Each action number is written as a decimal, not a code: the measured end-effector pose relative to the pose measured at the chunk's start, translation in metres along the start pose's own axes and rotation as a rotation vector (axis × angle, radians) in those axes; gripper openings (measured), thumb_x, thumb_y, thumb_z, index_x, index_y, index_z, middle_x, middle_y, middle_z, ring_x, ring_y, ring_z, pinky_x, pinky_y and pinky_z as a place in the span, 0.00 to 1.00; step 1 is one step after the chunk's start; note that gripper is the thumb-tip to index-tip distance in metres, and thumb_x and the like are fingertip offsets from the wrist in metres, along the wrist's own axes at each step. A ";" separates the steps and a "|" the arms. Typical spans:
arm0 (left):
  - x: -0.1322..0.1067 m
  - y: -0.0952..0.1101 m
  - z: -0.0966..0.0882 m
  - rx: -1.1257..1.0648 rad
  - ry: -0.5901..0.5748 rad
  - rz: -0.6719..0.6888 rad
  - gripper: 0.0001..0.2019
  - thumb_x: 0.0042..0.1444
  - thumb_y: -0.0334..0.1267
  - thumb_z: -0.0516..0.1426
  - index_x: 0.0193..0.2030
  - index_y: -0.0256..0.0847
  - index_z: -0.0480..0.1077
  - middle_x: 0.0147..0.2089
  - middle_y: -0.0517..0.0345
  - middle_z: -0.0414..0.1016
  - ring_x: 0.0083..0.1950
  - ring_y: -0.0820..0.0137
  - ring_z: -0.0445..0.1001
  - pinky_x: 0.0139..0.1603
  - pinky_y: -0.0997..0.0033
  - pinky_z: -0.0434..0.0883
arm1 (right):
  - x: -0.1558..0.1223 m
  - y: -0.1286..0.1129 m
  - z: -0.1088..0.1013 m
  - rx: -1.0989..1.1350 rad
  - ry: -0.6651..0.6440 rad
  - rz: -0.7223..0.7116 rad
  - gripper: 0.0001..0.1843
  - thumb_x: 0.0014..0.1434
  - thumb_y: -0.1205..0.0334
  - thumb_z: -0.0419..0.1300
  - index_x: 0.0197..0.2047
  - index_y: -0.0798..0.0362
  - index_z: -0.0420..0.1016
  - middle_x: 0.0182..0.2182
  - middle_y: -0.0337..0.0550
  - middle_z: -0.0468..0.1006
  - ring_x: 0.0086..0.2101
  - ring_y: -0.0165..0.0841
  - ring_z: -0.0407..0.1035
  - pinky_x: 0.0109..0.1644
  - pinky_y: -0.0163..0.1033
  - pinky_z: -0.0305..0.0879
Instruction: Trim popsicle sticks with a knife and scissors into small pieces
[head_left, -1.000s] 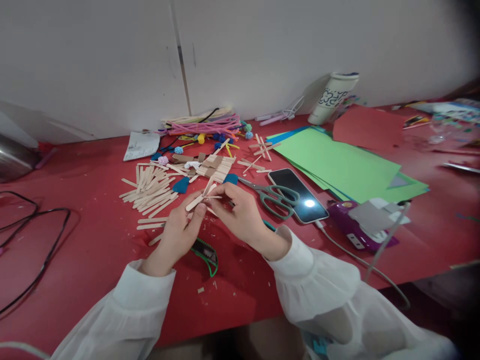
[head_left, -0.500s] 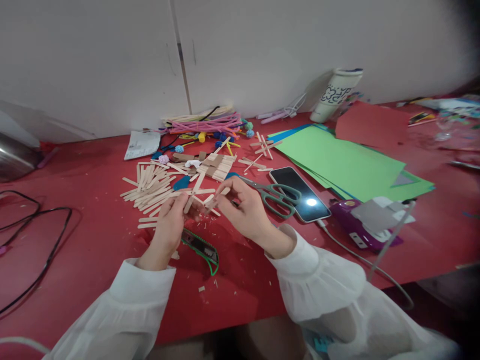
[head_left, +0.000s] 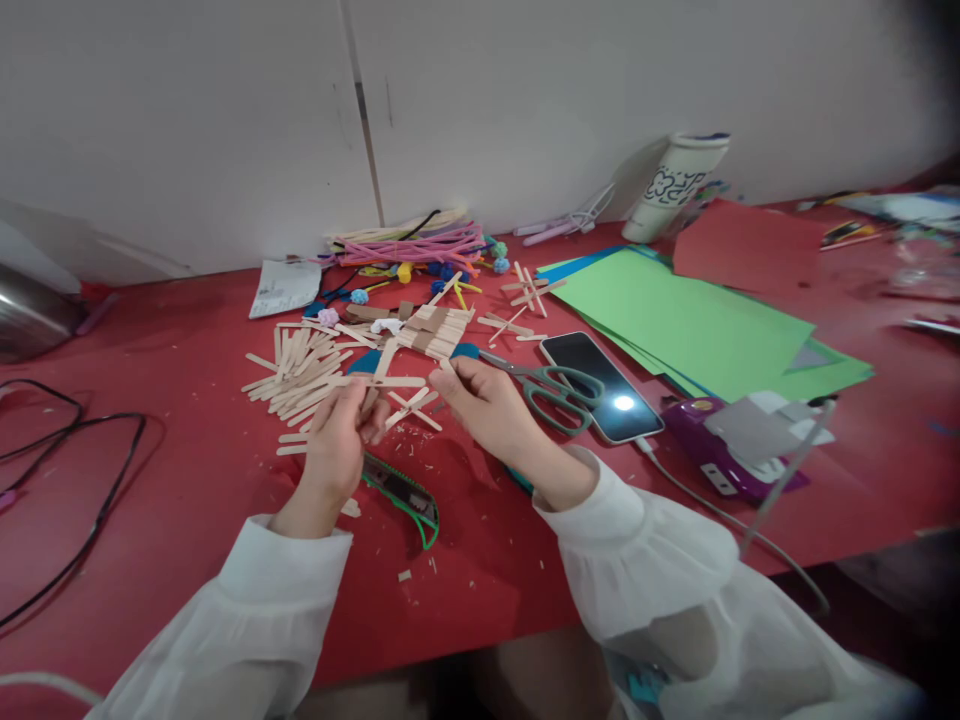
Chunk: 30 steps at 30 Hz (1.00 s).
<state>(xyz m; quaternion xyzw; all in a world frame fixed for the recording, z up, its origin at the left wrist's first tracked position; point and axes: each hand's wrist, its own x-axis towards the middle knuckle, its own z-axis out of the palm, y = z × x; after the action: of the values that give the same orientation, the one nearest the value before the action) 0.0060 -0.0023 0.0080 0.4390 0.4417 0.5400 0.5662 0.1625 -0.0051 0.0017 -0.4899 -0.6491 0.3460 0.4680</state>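
Observation:
My left hand [head_left: 335, 450] is closed around a small cluster of crossed wooden craft sticks [head_left: 396, 392], held just above the red table [head_left: 187, 480]. My right hand [head_left: 489, 405] pinches the right end of the same stick cluster near a short stick piece. Both wear white sleeves. A green-edged utility knife [head_left: 401, 492] lies on the table below and between my hands. A loose pile of craft sticks [head_left: 300, 370] sits to the upper left of my left hand.
Grey-handled scissors [head_left: 551, 385] and a phone [head_left: 600, 385] with a cable lie right of my hands. Green paper sheets [head_left: 690, 320], a purple glue gun [head_left: 720, 450], pink pipe cleaners [head_left: 412, 245], pompoms, a glued stick panel [head_left: 435, 330] and a patterned cup [head_left: 671, 185] stand behind. Black cables [head_left: 67, 450] lie left.
Both hands have shifted slightly left and turned the stick cluster; the sticks now spread more crosswise, and my right hand has moved from over the cluster to its right end.

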 end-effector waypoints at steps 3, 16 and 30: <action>0.004 0.002 -0.002 0.001 0.087 0.009 0.13 0.52 0.39 0.49 0.19 0.41 0.55 0.15 0.66 0.56 0.16 0.79 0.51 0.18 0.77 0.52 | 0.001 0.006 -0.004 -0.249 -0.084 0.045 0.13 0.56 0.62 0.55 0.23 0.51 0.56 0.19 0.32 0.56 0.21 0.26 0.52 0.26 0.33 0.48; 0.013 -0.009 -0.006 0.083 0.343 -0.062 0.10 0.44 0.38 0.53 0.16 0.39 0.61 0.14 0.65 0.60 0.19 0.77 0.60 0.22 0.79 0.62 | -0.001 0.004 0.005 -0.694 -0.165 0.173 0.09 0.58 0.61 0.54 0.40 0.56 0.66 0.35 0.49 0.74 0.31 0.35 0.67 0.28 0.35 0.50; 0.009 -0.008 -0.004 0.056 0.244 -0.083 0.12 0.47 0.43 0.54 0.19 0.39 0.61 0.16 0.64 0.62 0.21 0.77 0.63 0.23 0.80 0.63 | 0.007 0.014 0.002 -0.212 -0.154 0.188 0.11 0.57 0.63 0.52 0.24 0.51 0.56 0.18 0.30 0.59 0.20 0.25 0.56 0.24 0.31 0.50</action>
<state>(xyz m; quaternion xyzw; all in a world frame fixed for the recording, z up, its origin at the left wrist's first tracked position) 0.0042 0.0065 -0.0011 0.3671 0.5397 0.5531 0.5177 0.1640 0.0058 -0.0099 -0.5672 -0.6671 0.3543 0.3281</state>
